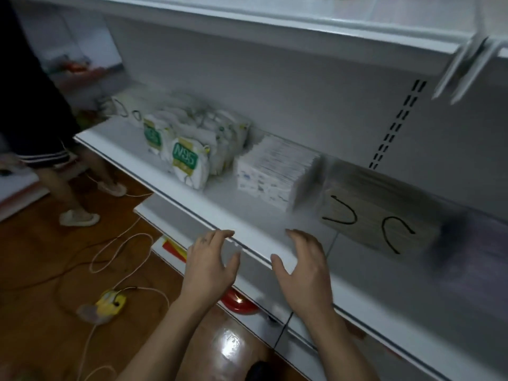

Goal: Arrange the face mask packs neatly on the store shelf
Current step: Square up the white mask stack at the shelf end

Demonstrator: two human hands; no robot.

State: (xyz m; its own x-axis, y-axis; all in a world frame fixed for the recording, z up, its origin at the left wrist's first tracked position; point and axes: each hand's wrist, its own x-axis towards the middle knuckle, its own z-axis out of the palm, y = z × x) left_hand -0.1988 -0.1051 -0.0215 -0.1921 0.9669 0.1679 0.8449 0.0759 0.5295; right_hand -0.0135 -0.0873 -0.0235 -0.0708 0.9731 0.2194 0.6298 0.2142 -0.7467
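Note:
On the white store shelf (176, 199) stand rows of face mask packs. White N95 packs (187, 160) with green labels fill the left. A tidy upright row of white and blue packs (270, 174) sits in the middle. To the right is a clear pack of beige masks (382, 215) with black ear loops, then a blurred dark pack (450, 243). My left hand (210, 266) and my right hand (305, 268) hover at the shelf's front edge, fingers spread, holding nothing and apart from the packs.
Another person's legs (63, 185) in slippers stand at the left on the wooden floor. Pale cables (121, 243) and a yellow item (111, 301) lie on the floor. An upper shelf (247, 26) overhangs. A lower shelf (247, 320) holds a red object (239, 305).

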